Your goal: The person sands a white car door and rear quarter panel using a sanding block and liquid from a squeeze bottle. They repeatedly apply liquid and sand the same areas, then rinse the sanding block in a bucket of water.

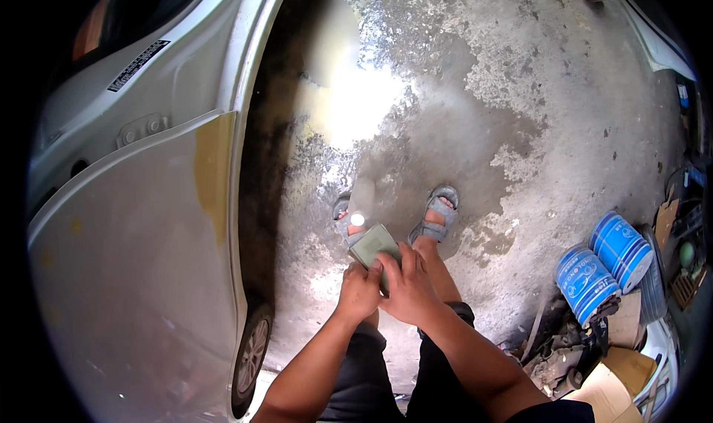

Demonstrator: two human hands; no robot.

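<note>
Flr (475, 118), car edge (235, 178) — hands (409, 292) w/ block (376, 245)

2 blue cans (587, 278) sit side by side near brown cardboard (603, 395).

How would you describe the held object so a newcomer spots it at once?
Start at the pale car on the left, then move right to the grey sandals. Below them in view, the left hand and right hand hold a flat pad. Its straight edges and grey-green colour set it apart from hands and sandals.
</note>
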